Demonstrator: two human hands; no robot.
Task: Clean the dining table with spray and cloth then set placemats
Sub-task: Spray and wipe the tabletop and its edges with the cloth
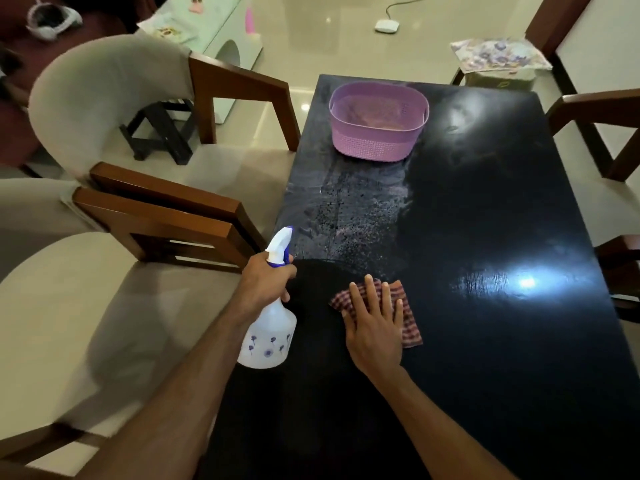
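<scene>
a glossy black rectangular dining table (485,237) with a fine wood grain runs away from the camera, its long axis pointing toward the far floor. two bright lamp reflections sit on its right half; a dull, speckled film of droplets covers a strip on its left half, from near the hands up to the basket.

the left hand (265,280) grips the neck of a translucent white plastic spray bottle with small purple flower prints (272,327), fingers curled round it below the white and blue trigger head. the bottle is held over the table's left edge, roughly upright and leaning a little, with the nozzle pointing up and away toward the far end of the table. the finger on the trigger is hidden behind the head.

the right hand (375,323) lies flat on a small red and dark checked woven cloth (407,320), fingers straight and slightly spread, pressing it to the tabletop just right of the bottle. much of the cloth is hidden under the palm, so its full outline is unclear.

a lilac oval plastic basket with a perforated weave-pattern wall (377,143) stands at the far left of the table; its contents are too blurred to tell. brown wooden chairs with pale grey cushioned seats (214,233) stand along the left side, partly cut off.
</scene>
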